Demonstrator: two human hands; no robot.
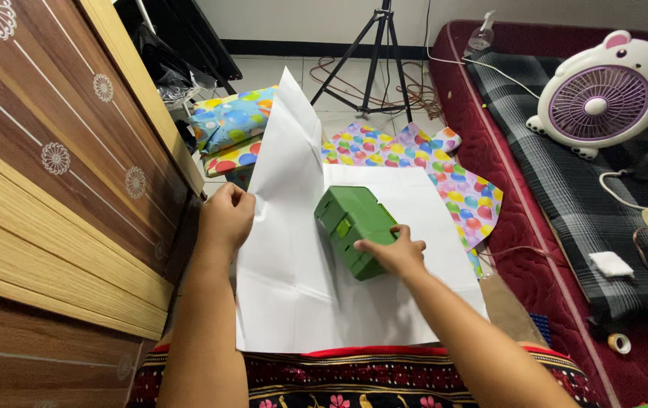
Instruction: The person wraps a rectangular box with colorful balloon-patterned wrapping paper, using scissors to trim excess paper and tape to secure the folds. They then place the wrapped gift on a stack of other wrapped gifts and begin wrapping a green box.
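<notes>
The right hand [392, 253] rests on the green rectangular plastic box [354, 229], fingers curled loosely over its near top edge. The box sits closed, contents hidden, on the large white paper sheet [301, 295]. Left of the box, the left hand [226, 217] pinches the sheet's lifted edge, fingers closed.
</notes>
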